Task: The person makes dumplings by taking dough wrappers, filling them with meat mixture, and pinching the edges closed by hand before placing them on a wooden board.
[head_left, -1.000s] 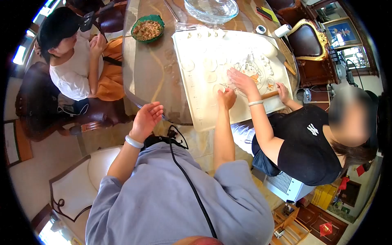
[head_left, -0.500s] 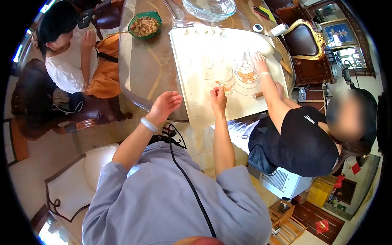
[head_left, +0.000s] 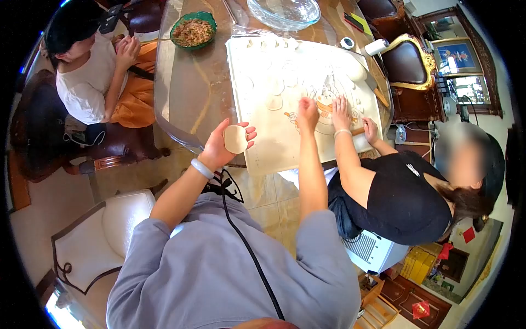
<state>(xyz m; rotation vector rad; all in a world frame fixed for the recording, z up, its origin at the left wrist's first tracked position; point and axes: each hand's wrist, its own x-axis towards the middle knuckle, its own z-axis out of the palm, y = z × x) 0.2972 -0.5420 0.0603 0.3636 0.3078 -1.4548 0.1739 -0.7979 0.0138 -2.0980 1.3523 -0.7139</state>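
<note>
On my left hand (head_left: 220,143), palm up beside the mat's near left edge, rests a round dumpling wrapper (head_left: 235,139). My right hand (head_left: 308,114) is closed over the printed dough mat (head_left: 263,148); whatever its fingers hold, if anything, is hidden. Left of that hand, flat wrappers (head_left: 274,102) lie on the mat, partly overlapping. A co-worker's hand (head_left: 340,114) reaches down onto the mat just right of my right hand. The co-worker's other hand (head_left: 370,130) is by a rolling pin (head_left: 358,131) at the mat's near right.
Folded dumplings (head_left: 268,43) line the mat's far edge. A large dough piece (head_left: 356,70) and a knife (head_left: 379,94) lie at the right. Beyond are a green bowl of filling (head_left: 193,31) and a glass bowl (head_left: 285,12). Another person (head_left: 87,82) sits at the left.
A wrapper now lies on my left palm, which was empty before. My right hand has moved farther over the mat and rightward. The co-worker's reaching hand has come nearer along the mat.
</note>
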